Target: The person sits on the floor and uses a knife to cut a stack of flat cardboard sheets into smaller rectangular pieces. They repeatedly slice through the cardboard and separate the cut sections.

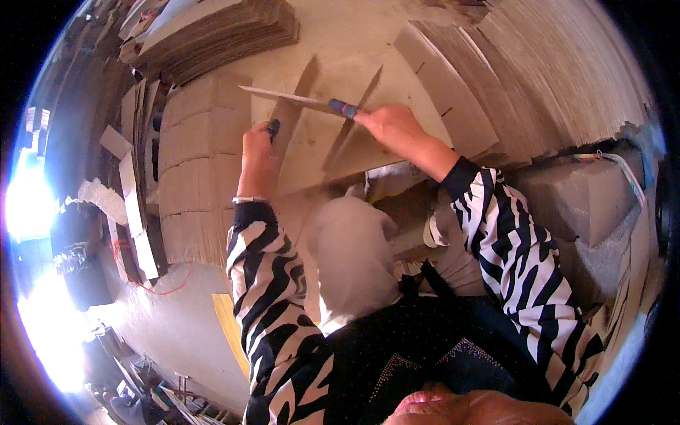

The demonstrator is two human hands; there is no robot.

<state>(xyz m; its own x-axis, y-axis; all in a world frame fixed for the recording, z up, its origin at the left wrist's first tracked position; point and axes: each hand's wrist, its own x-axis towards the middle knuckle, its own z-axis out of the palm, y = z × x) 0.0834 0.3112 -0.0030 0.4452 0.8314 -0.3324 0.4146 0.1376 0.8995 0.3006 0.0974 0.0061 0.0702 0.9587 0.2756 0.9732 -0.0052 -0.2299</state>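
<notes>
My right hand (393,127) reaches over a pale board surface (368,42), a dark blue cover on a fingertip. Pinched in it is a thin cardboard strip (283,95), seen nearly edge-on and pointing left. My left hand (258,152), with a dark cover on a fingertip too, is closed at the edge of an upright cardboard strip (292,117). Another upright strip (368,88) stands to its right, slanting the same way. The right-hand strip crosses over the left one; whether their slots are joined cannot be made out.
A pile of cardboard sheets (219,35) lies at the far left. Slotted cardboard stacks (198,170) stand beside my left forearm. Long rows of cardboard (552,78) fill the right side, above a grey block (567,195). My knee (354,248) is below the work surface.
</notes>
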